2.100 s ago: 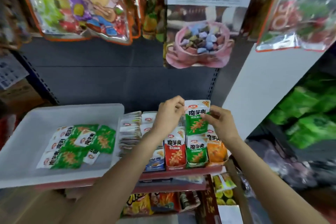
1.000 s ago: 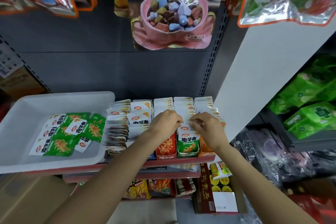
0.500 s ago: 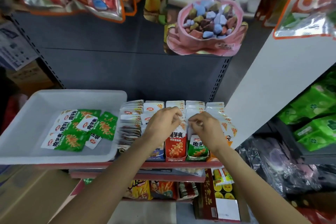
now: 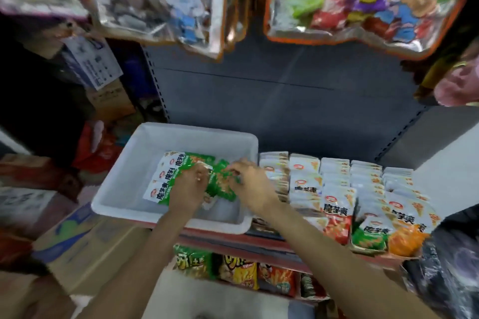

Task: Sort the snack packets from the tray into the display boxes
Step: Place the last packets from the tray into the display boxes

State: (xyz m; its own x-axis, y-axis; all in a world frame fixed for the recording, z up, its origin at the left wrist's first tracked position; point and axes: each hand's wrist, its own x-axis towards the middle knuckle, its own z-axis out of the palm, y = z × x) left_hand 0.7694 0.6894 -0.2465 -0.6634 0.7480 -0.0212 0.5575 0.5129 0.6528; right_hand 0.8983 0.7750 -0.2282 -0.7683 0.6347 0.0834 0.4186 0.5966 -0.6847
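I see the shelf [image 4: 233, 237] carrying the white tray [image 4: 129, 189] beside the display boxes [image 4: 337, 194]. My left hand [image 4: 188, 189] and right hand [image 4: 252, 184] are down among the green packets [image 4: 173, 176] in the tray, fingers curled onto them; the blur hides the exact grip.

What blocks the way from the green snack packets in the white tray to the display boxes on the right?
Nothing visible. Both hands, left hand and right hand, are on the green snack packets in the white plastic tray; the display boxes sit directly beside it.
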